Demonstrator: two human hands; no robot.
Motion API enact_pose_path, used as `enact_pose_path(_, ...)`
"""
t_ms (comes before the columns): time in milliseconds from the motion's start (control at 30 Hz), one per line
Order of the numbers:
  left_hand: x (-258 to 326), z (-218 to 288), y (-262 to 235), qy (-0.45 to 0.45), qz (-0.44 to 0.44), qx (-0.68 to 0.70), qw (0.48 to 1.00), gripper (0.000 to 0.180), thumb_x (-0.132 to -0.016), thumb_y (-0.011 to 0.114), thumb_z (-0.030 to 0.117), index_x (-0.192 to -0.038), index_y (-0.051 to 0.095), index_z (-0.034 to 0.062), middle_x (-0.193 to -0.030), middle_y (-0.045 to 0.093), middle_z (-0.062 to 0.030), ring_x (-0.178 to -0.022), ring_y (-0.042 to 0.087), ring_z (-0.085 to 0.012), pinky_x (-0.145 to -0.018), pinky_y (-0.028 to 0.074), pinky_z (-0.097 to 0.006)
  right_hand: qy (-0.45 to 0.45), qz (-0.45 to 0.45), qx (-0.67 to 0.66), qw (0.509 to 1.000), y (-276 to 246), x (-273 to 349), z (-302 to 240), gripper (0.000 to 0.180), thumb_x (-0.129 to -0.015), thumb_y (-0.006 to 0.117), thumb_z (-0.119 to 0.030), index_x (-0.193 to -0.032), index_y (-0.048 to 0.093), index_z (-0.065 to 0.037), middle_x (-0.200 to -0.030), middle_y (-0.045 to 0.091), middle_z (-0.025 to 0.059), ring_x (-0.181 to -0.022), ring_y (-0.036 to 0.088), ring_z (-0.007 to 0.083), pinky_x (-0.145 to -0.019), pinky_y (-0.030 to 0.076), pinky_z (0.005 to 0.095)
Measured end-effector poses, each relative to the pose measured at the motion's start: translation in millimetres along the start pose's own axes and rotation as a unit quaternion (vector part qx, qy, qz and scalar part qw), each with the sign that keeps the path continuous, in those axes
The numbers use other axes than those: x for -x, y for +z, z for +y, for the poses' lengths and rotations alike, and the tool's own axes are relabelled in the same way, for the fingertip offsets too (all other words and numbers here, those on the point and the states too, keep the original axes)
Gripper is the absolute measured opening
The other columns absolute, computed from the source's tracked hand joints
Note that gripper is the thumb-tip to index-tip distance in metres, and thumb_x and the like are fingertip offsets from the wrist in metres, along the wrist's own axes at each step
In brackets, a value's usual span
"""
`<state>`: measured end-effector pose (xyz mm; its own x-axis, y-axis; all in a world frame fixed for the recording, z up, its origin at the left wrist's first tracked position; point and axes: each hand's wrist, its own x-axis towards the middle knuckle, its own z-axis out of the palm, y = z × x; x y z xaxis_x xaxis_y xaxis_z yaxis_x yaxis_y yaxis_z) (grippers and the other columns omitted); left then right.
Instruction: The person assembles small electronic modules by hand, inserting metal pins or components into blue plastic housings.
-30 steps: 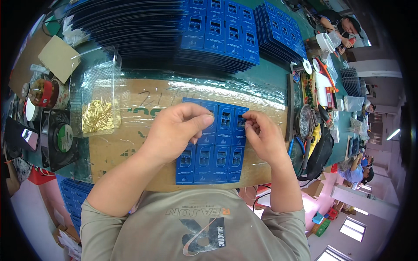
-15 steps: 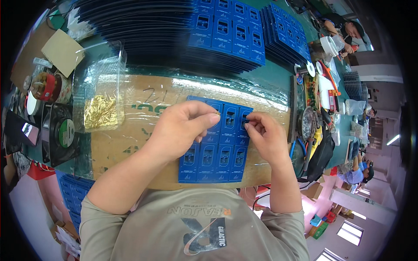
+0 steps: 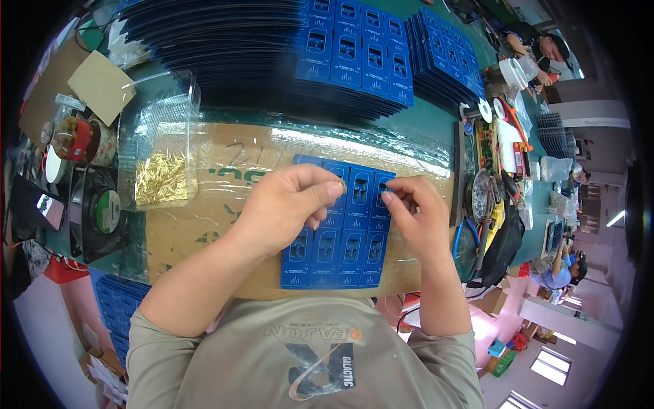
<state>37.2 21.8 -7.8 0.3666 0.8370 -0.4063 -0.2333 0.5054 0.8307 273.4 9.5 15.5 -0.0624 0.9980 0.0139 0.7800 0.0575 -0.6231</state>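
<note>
A blue circuit board panel (image 3: 338,255), divided into several identical sections, lies flat on a brown cardboard sheet (image 3: 204,177) in front of me. Over its upper left part, my left hand (image 3: 289,208) is closed, thumb and index finger pinched at the tips. A tiny speck shows there, too small to name. My right hand (image 3: 417,215) is at the panel's upper right edge, thumb and forefinger drawn together over a section; whatever they hold is hidden. To the left, a clear plastic tray (image 3: 133,123) holds a heap of small gold-coloured metal pins (image 3: 161,178).
Tall stacks of blue panels (image 3: 354,61) stand at the back. A black fan (image 3: 95,211), jars (image 3: 71,138) and a yellowish pad (image 3: 102,87) are on the left. Pliers (image 3: 485,238), a tin (image 3: 481,191) and other tools crowd the right. Co-workers (image 3: 538,48) sit farther right.
The whole view has shifted slightly. Both hands keep nearly the same pinched pose over the panel, with only slight finger movement.
</note>
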Motion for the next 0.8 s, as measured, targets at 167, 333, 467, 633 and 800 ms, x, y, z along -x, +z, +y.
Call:
enact_pose_path(167, 0, -3, -2, -0.018, -0.034, 0.054, 0.998, 0.023, -0.094, 0.067, 0.023, -0.099, 0.068, 0.0009, -0.080, 0.062, -0.0006, -0.070, 0.056, -0.0081, -0.061, 0.048, -0.024, -0.152, -0.005, -0.081, 0.985, 10, 0, -24, 0.026, -0.080, 0.074, -0.008, -0.106, 0.070, -0.008, -0.092, 0.066, 0.0110, -0.076, 0.064, 0.0249, -0.065, 0.052, 0.0318)
enact_pose_path(333, 0, -4, -2, -0.023, -0.042, 0.084, 0.995, 0.023, -0.095, 0.066, 0.024, -0.099, 0.067, 0.0010, -0.081, 0.062, -0.0012, -0.070, 0.057, -0.0086, -0.061, 0.048, -0.024, -0.172, 0.004, -0.094, 0.981, 23, 2, -39, 0.028, -0.080, 0.074, -0.007, -0.108, 0.069, -0.007, -0.096, 0.067, 0.0119, -0.083, 0.067, 0.0281, -0.069, 0.055, 0.0349)
enact_pose_path(467, 1, -3, -2, -0.026, -0.045, 0.108, 0.993, 0.023, -0.095, 0.066, 0.025, -0.098, 0.066, 0.0016, -0.081, 0.062, -0.0013, -0.069, 0.057, -0.0088, -0.060, 0.048, -0.024, -0.197, 0.019, -0.085, 0.977, 28, 2, -38, 0.030, -0.080, 0.073, -0.006, -0.110, 0.069, -0.007, -0.095, 0.069, 0.0114, -0.082, 0.068, 0.0271, -0.068, 0.056, 0.0347)
enact_pose_path(633, 0, -4, -4, -0.026, -0.054, 0.123, 0.991, 0.023, -0.096, 0.066, 0.026, -0.096, 0.066, 0.0025, -0.080, 0.061, -0.0009, -0.068, 0.056, -0.0086, -0.059, 0.048, -0.025, -0.197, 0.021, -0.091, 0.976, 30, 2, -40, 0.031, -0.080, 0.073, -0.006, -0.111, 0.068, -0.006, -0.095, 0.070, 0.0113, -0.082, 0.069, 0.0266, -0.067, 0.056, 0.0338)
enact_pose_path(800, 0, -3, -4, -0.034, -0.057, 0.144, 0.987, 0.023, -0.096, 0.065, 0.026, -0.095, 0.066, 0.0028, -0.079, 0.061, -0.0007, -0.067, 0.056, -0.0084, -0.059, 0.047, -0.024, -0.158, 0.029, -0.093, 0.983, 30, 3, -48, 0.029, -0.076, 0.077, -0.005, -0.103, 0.069, -0.009, -0.093, 0.068, 0.0081, -0.078, 0.067, 0.0258, -0.066, 0.055, 0.0332)
